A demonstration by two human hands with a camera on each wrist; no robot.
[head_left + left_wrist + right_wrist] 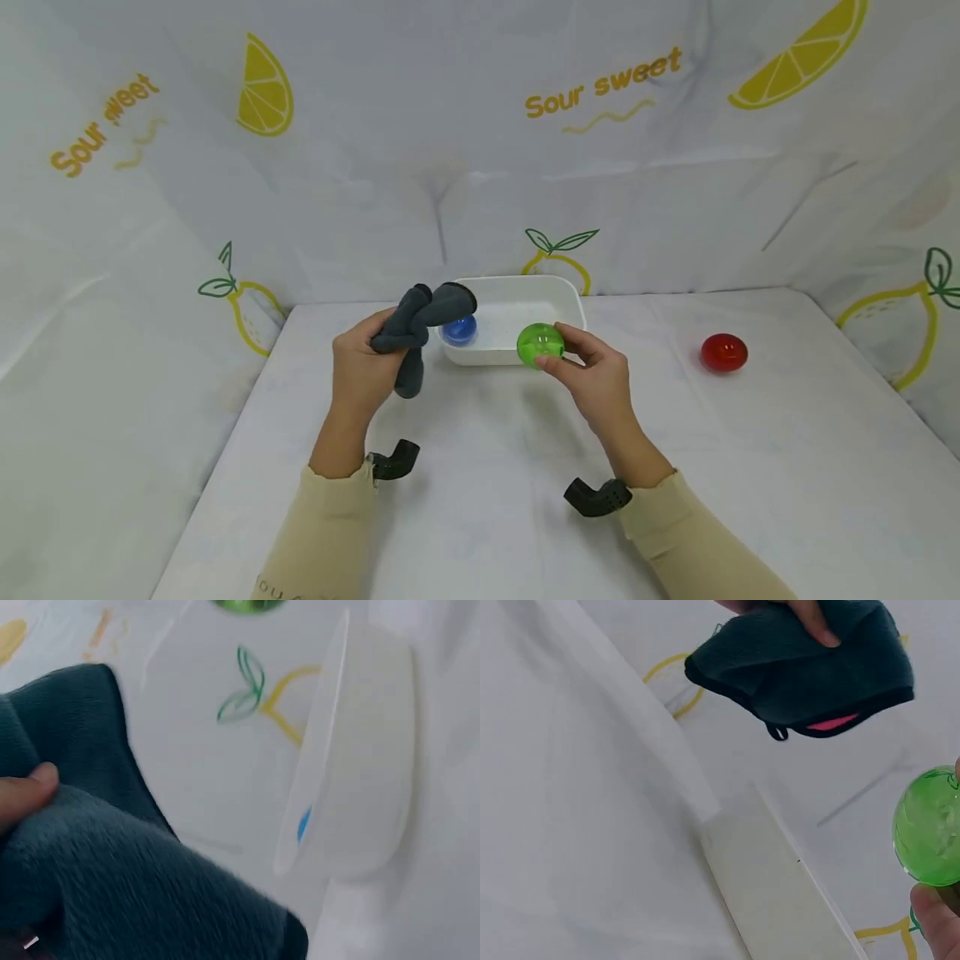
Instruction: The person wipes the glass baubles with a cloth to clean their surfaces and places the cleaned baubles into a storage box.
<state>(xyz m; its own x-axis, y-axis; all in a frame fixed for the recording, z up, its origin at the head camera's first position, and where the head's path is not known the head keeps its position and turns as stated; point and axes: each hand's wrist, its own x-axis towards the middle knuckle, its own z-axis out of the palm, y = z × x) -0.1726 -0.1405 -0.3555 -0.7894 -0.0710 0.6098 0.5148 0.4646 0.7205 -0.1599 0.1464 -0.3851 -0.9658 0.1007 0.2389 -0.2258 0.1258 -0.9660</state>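
Note:
My left hand [365, 367] grips a bunched dark teal cloth [408, 333] with a black edge, held up at the left end of a white tray [517, 354]. In the right wrist view, a pink patch and a small loop show at the edge of the cloth [810, 682]. Thumb and fingers of my right hand [596, 375] pinch a clear green ball [540, 343] over the tray's front right rim. A blue ball [460, 332] lies inside the tray at its left end, partly covered by the cloth in the head view.
A red ball [724, 353] sits on the white-covered table [480, 500] to the right of the tray. Behind the table hangs a white sheet [360, 167] printed with lemons and lettering. Each wrist wears a black strap-on piece [597, 497].

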